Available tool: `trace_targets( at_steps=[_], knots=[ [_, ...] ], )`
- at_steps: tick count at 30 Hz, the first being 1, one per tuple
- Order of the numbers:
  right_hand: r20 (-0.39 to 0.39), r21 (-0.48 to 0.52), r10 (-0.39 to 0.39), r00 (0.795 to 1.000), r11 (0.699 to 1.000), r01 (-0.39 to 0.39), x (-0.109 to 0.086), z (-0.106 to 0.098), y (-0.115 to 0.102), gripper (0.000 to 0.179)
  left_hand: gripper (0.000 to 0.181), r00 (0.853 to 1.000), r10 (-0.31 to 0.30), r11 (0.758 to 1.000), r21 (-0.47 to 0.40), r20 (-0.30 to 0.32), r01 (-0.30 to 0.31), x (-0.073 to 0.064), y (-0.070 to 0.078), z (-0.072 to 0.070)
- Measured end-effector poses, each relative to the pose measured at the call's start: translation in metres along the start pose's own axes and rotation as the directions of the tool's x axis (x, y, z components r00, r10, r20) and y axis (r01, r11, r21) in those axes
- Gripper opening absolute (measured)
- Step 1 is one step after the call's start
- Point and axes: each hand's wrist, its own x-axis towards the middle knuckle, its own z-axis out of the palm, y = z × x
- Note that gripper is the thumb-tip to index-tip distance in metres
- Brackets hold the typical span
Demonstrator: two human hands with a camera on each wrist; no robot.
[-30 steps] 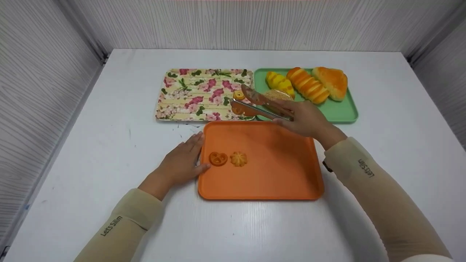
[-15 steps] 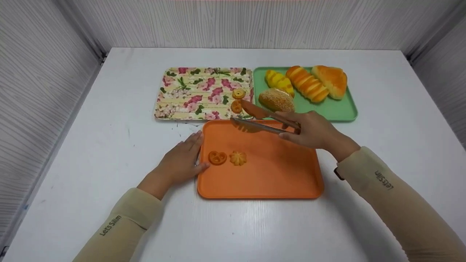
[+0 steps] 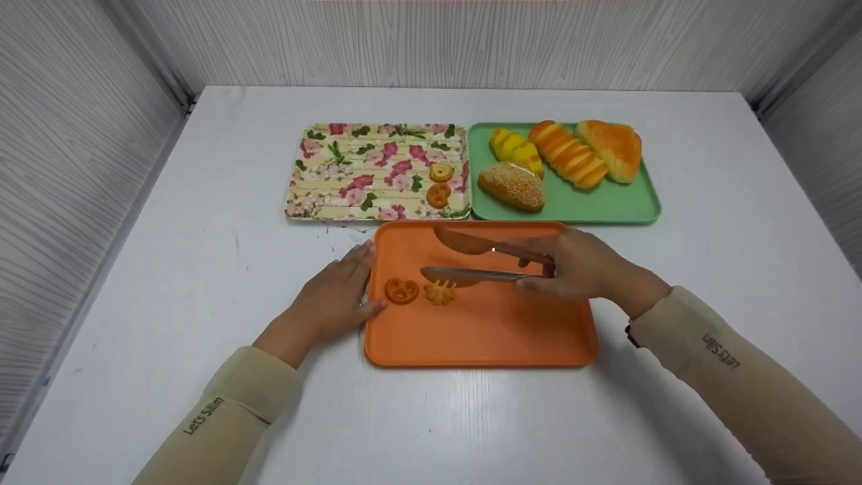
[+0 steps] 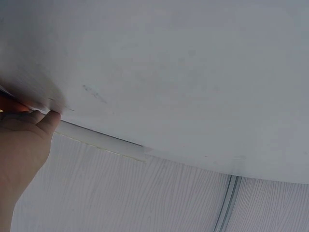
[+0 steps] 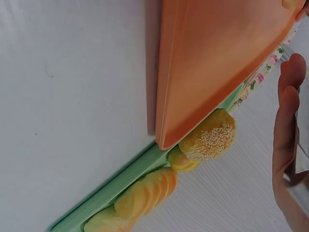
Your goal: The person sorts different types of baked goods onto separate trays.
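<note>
My right hand (image 3: 582, 266) grips a pair of metal tongs (image 3: 495, 275) above the orange tray (image 3: 485, 337). The tongs' jaws stand apart with nothing between them, and the lower one partly covers a flower-shaped cookie (image 3: 440, 295). Left of that cookie lies a pretzel-shaped cookie (image 3: 401, 291). With straight fingers, my left hand (image 3: 337, 296) rests at the tray's left edge, its thumb on the rim. In the right wrist view, the fingers of my right hand (image 5: 289, 125) show at the right, with part of the tongs.
Behind the orange tray stands a floral tray (image 3: 363, 182) with a ring-shaped cookie (image 3: 441, 172) and another pretzel-shaped cookie (image 3: 438, 195). To its right, a green tray (image 3: 606, 209) carries several breads, including a sesame bun (image 3: 512, 186). Wood-patterned walls (image 3: 471, 44) enclose the table.
My right hand has drawn the tongs back from beside the floral tray's cookies to over the orange tray, near the flower-shaped cookie. The left hand has stayed at the tray's edge.
</note>
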Motion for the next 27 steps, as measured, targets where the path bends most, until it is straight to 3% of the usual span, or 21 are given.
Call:
trace_targets(
  at_steps=[9,17,27],
  knots=[
    [0.063,-0.041,-0.029,0.998,0.999,0.032,-0.003,0.004,-0.009,0.056,0.087,1.000,-0.007,1.000,0.004,0.006,0.007,0.000,-0.001,0.000],
    [0.074,-0.084,-0.038,0.997,0.995,0.044,-0.002,0.008,-0.012,0.054,0.087,1.000,-0.003,1.000,0.004,0.003,0.003,0.001,-0.001,0.001],
    [0.056,-0.101,-0.129,0.990,0.986,0.134,0.000,0.012,-0.010,0.052,0.086,1.000,0.015,1.000,0.007,-0.017,-0.015,0.000,-0.001,0.001]
  ],
)
